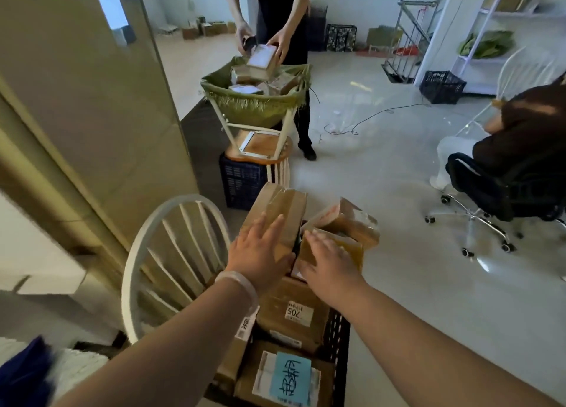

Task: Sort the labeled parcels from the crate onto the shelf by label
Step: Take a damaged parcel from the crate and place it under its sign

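Well left of the left fingers (271, 226), a white chair (171, 253) with a spindle back, just beside the crate (337, 336). Left hand (260, 250) laid flat against a tall parcel (277, 204), fingers straight and a little apart, clamped on nothing; pale bracelet (242, 284) on the wrist. Tall parcel on end at the far end of the crate, glossy with tape. Beyond those fingers, a blue crate (242, 186) on the floor, an upturned stool (260, 144) on top of it, a green sack (254, 103) of boxes slung between the stool's legs, and a second person (281, 8) standing over the sack with a small box (260, 58) in hand. Between the two sets of fingers, a narrow dark gap. Right hand (329, 264) flat on a brown parcel (346, 248), fingers (318, 239) straight and close together, gripping nothing. Just beyond and right of the right fingers, a tilted parcel (352, 219) touching the brown parcel. Nearer than both hands, inside the black crate, the 705 parcel (295, 311), then the blue-label parcel (289, 373). Well right of the right fingers, a seated person (520, 130) on an office chair (496, 189). Far beyond, at upper right, a white shelf (517, 13) with green bundles, and a black basket (442, 86) on the floor at its foot
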The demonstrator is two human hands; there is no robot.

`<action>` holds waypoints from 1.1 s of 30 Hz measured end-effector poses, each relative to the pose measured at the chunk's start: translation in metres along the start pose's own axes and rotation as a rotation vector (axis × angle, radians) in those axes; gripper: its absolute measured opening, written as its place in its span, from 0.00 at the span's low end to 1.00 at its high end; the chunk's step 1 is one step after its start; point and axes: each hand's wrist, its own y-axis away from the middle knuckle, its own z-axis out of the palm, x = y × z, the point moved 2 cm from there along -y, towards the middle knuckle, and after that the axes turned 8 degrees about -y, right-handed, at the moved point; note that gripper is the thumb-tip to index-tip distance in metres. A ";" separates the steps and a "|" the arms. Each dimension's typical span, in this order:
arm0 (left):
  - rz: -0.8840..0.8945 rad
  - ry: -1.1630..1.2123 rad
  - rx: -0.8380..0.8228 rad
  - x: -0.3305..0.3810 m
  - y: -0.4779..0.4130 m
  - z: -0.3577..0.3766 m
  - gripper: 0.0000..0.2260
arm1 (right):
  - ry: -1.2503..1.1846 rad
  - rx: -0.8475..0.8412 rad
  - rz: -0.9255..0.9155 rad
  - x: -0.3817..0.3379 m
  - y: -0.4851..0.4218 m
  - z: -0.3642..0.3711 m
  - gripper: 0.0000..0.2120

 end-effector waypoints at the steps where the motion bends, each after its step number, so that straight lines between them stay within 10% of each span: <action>1: -0.015 -0.003 -0.001 0.002 -0.012 0.002 0.35 | 0.005 -0.009 -0.004 0.004 -0.016 -0.006 0.31; 16: -0.437 0.086 -0.177 -0.013 -0.099 0.030 0.34 | 0.248 -0.275 0.125 0.022 -0.142 0.005 0.30; 33: -0.690 0.338 -0.026 -0.073 -0.018 -0.017 0.56 | -0.195 -0.292 -0.194 -0.075 -0.089 0.021 0.30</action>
